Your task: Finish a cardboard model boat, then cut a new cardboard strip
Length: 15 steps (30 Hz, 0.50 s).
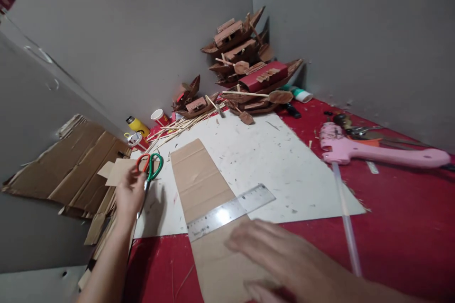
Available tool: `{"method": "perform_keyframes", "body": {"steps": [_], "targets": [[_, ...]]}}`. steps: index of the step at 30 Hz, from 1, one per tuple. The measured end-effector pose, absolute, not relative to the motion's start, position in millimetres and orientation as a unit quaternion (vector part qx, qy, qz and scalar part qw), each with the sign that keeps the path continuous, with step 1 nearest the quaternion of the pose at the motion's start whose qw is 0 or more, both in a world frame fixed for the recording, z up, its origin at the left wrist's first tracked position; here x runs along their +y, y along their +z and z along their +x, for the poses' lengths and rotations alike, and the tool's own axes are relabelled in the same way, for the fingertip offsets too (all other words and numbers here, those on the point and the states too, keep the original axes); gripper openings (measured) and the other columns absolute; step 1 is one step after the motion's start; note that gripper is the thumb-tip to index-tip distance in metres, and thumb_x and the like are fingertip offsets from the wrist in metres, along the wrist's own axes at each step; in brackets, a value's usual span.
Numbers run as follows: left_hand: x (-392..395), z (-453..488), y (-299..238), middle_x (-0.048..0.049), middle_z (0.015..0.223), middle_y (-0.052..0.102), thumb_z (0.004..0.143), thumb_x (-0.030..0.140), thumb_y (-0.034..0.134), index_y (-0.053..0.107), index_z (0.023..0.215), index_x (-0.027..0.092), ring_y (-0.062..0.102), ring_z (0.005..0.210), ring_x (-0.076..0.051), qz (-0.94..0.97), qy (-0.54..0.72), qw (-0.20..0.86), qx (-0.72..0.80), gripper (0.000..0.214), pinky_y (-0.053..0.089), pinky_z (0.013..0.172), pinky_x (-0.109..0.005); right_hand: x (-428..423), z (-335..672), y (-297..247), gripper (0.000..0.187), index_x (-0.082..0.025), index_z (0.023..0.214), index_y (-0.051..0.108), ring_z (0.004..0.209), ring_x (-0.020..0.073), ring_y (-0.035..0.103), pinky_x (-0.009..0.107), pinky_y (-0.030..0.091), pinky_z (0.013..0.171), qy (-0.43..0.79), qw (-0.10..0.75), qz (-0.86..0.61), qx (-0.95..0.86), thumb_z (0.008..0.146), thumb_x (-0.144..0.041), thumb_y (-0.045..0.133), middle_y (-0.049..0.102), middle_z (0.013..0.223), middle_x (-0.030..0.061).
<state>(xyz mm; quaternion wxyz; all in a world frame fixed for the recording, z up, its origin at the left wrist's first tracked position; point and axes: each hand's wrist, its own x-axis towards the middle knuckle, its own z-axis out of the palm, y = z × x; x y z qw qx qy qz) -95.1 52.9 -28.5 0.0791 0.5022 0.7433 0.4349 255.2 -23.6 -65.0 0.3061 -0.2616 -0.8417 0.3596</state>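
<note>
My left hand (128, 194) reaches out to the left edge of the table and its fingers touch the scissors (149, 170), which have one red and one green handle. The scissors lie on the white sheet (284, 170). My right hand (284, 255) hovers flat and blurred over the near end of a long brown cardboard strip (199, 175), fingers stretched out. A steel ruler (231, 210) lies across the strip just beyond that hand.
A pink glue gun (377, 151) and a clear glue stick (346, 222) lie on the red table (408, 227) at right. Brown model boats (245, 66) are stacked in the far corner. Thin sticks (177, 128), cups and a yellow bottle (138, 125) stand at left. Cardboard scraps (67, 165) hang off the left edge.
</note>
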Motion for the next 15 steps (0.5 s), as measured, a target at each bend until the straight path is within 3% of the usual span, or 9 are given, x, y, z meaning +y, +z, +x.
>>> {"method": "perform_keyframes", "body": {"steps": [4,9,12,15], "targets": [[13.0,-45.9,-55.8,-0.0114,0.093,0.067,0.068,0.042,0.073,0.056,0.115,0.013,0.064,0.07,-0.018,0.433,0.426,0.331,0.722,0.058,0.049,0.058,-0.028,-2.9,247.1,-77.2,0.05,-0.02,0.138,0.043,0.13,0.0303,0.039,0.052,0.039,0.102,0.157,0.319,-0.32,-0.878,0.089,-0.029,0.047,0.047,0.139,0.0137],[-2.8,-8.0,-58.6,-0.0102,0.096,0.066,0.068,0.03,0.075,0.052,0.114,0.014,0.065,0.069,-0.015,0.337,0.486,0.439,0.677,0.054,0.05,0.057,-0.026,13.6,233.3,-89.8,0.053,-0.014,0.136,0.046,0.129,0.0382,0.038,0.061,0.033,0.1,0.104,0.189,-0.398,-0.891,0.086,-0.03,0.053,0.045,0.138,0.0231],[1.9,-2.6,-56.8,-0.0054,0.084,0.063,0.069,0.025,0.071,0.052,0.107,0.014,0.059,0.057,-0.01,0.324,0.497,0.469,0.654,0.043,0.046,0.049,-0.023,14.6,228.3,-88.2,0.047,-0.013,0.132,0.052,0.124,0.0371,0.044,0.057,0.033,0.1,0.081,0.143,-0.42,-0.893,0.088,-0.029,0.052,0.049,0.134,0.0241],[12.3,-2.4,-58.1,0.0018,0.062,0.053,0.071,0.026,0.066,0.054,0.079,0.015,0.044,0.042,-0.005,0.337,0.483,0.495,0.639,0.019,0.034,0.039,-0.018,14.9,227.0,-84.1,0.04,-0.016,0.127,0.055,0.116,0.0336,0.051,0.049,0.04,0.095,0.055,0.148,-0.416,-0.895,0.09,-0.03,0.05,0.054,0.127,0.0209]]}}
